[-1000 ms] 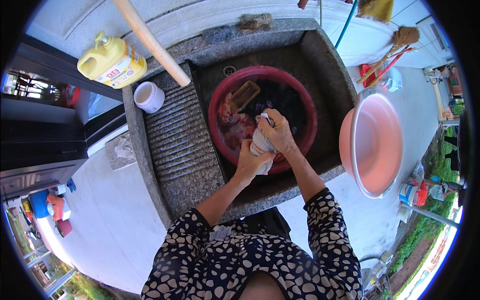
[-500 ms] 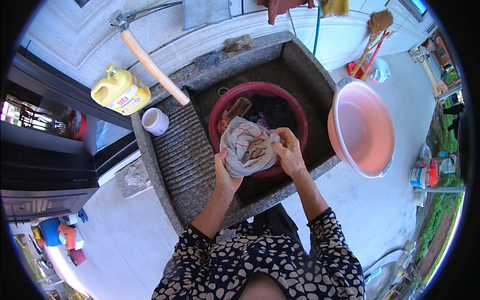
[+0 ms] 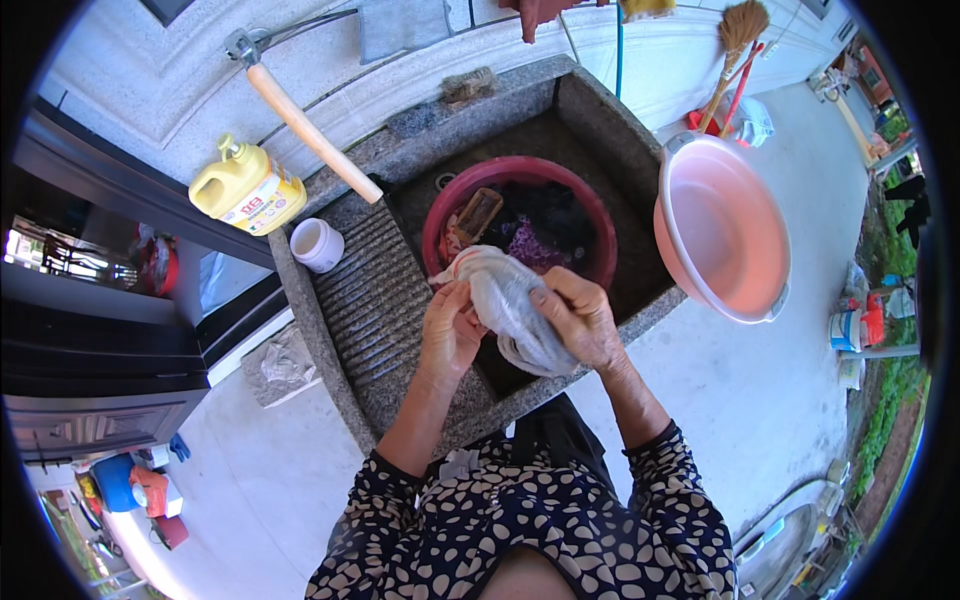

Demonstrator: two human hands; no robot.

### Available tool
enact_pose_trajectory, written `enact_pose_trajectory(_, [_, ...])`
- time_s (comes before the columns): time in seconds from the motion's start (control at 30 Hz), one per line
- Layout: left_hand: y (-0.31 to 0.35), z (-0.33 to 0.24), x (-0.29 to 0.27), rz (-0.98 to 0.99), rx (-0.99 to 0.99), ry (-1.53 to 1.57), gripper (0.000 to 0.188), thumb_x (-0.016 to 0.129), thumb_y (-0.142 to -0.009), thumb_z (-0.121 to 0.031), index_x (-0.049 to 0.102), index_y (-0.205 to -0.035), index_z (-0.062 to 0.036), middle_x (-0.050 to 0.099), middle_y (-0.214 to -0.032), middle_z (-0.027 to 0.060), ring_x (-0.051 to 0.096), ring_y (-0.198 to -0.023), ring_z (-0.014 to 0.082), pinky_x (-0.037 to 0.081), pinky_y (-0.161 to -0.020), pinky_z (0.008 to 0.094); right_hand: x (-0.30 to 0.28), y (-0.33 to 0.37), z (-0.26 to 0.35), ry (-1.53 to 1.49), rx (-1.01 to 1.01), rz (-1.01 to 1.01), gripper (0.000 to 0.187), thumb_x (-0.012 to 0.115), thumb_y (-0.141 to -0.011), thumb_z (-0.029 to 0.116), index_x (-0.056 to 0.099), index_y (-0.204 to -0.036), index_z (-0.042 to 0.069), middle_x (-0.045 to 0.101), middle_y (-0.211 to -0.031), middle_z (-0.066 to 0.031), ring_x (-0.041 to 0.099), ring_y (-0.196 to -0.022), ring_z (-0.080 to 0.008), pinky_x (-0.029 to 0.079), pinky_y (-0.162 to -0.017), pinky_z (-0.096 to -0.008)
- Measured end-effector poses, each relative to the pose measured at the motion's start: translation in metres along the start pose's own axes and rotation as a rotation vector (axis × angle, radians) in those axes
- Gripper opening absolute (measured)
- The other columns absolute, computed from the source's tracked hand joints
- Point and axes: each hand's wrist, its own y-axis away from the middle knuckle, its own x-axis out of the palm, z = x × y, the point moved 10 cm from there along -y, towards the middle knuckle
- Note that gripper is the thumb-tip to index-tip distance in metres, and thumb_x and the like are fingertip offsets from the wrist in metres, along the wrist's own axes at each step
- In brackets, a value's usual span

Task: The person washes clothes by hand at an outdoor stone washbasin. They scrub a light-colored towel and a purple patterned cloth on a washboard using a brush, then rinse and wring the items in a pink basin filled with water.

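Note:
A wet whitish cloth with a reddish stripe (image 3: 512, 305) is bunched between my two hands, above the near rim of a dark red basin (image 3: 609, 235). My left hand (image 3: 452, 330) pinches its left end with thumb and fingertips. On the other side, my right hand (image 3: 582, 315) grips the cloth with the thumb on top and the fingers partly hidden. Dark clothes (image 3: 560, 215) and a purple patterned garment (image 3: 532, 245) lie in the basin. A wooden scrubbing brush (image 3: 479, 213) rests there too, at the left.
The basin stands in a stone sink (image 3: 625, 135) with a ribbed washboard (image 3: 365, 290) on its left. A white tub (image 3: 317, 245), a yellow jug (image 3: 248, 188) and a wooden handle (image 3: 315, 132) are at the left edge. A pink basin (image 3: 725, 230) sits on the right corner.
The cloth has gone from a rounded bundle to a longer, slanting shape. Its right part has dropped nearer to me, and my left hand has shifted to its end. More of the purple garment shows.

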Motion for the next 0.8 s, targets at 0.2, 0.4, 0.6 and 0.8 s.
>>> enact_pose_trajectory(0.2, [0.000,0.028,-0.011,-0.003,-0.164,-0.048,0.034,0.055,-0.094,-0.035,0.055,-0.120,-0.0130,0.058,-0.123,0.0077,0.053,-0.113,0.0227,0.045,-0.088,0.0438,-0.032,-0.002,0.021,-0.192,0.014,-0.165,0.022,0.060,-0.097,0.022,0.061,-0.091,0.001,0.052,-0.078,0.0038,0.045,-0.075,-0.0040,0.039,-0.066,-0.0218])
enact_pose_trajectory(0.4, [0.006,0.041,-0.034,-0.112,-0.279,-0.395,0.025,0.068,-0.087,-0.035,0.061,-0.104,-0.0186,0.063,-0.106,0.0024,0.058,-0.094,0.0201,0.044,-0.074,0.0376,-0.157,0.006,0.138,-0.297,-0.360,-0.543,0.026,0.056,-0.097,0.019,0.063,-0.105,-0.004,0.067,-0.097,-0.0098,0.064,-0.087,-0.0140,0.052,-0.078,-0.0281])
enact_pose_trajectory(0.6, [-0.002,0.052,-0.059,-0.236,-0.345,-0.360,0.027,0.069,-0.086,-0.030,0.057,-0.106,-0.0167,0.063,-0.098,0.0010,0.058,-0.087,0.0175,0.045,-0.071,0.0367,-0.297,-0.021,0.257,-0.605,-0.573,-0.265,0.037,0.049,-0.099,0.026,0.059,-0.120,-0.002,0.066,-0.110,-0.0193,0.067,-0.097,-0.0249,0.055,-0.086,-0.0391])
enact_pose_trajectory(0.8, [-0.013,0.068,-0.030,-0.219,-0.293,-0.510,0.028,0.070,-0.085,-0.022,0.056,-0.108,-0.0145,0.061,-0.104,0.0032,0.058,-0.087,0.0192,0.045,-0.071,0.0361,-0.424,0.002,0.334,-0.370,-0.684,-0.574,0.035,0.051,-0.098,0.026,0.060,-0.117,-0.002,0.066,-0.106,-0.0157,0.065,-0.095,-0.0213,0.053,-0.084,-0.0357])
